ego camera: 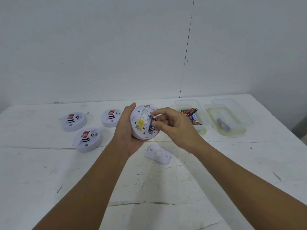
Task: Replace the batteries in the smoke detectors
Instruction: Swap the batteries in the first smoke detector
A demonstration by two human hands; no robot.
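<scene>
Above the table (216,163), the right hand (172,128) pinches a battery (155,117).

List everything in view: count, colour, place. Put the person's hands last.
Round white plastic smoke detector, held: 1, white with a yellow label, back side up in the left hand, battery bay open with a dark battery in it.
Round white smoke detectors on table: 3, white with red stickers, left of the hands.
White plastic cover plate: 1, white, on the table below the hands.
Clear plastic tub of batteries: 1, clear, right of the hands, holding mixed red, black and blue batteries.
Second clear plastic tub: 1, clear, far right, a blue item inside.
White table: 1, white, scuffed.
Left hand: grips the held detector.
Right hand: fingers pinch at a battery in the bay.
</scene>
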